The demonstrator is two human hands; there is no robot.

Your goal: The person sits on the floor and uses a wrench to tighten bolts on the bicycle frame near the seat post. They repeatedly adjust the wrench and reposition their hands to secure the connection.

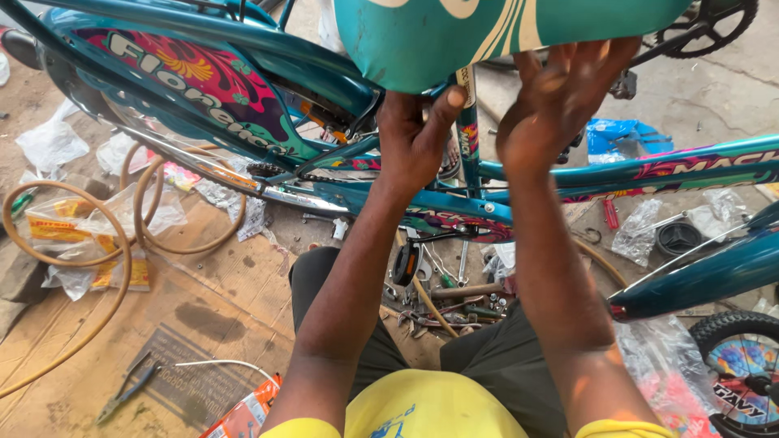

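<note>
A teal bicycle saddle (454, 32) fills the top middle of the head view, above a teal frame (487, 199) with pink and flowered panels. My left hand (414, 138) is closed around the seat post just under the saddle, thumb up against it. My right hand (556, 105) reaches up beside it with fingers spread against the saddle's underside, slightly blurred. The seat post itself is mostly hidden by my left hand.
Several hand tools (450, 296) lie on the ground between my knees. A tan hose (97, 243) coils on cardboard at left among plastic wrappers (53, 142). Pliers (130, 389) rest at lower left. A small wheel (742, 357) is at lower right, a blue bag (625, 138) behind.
</note>
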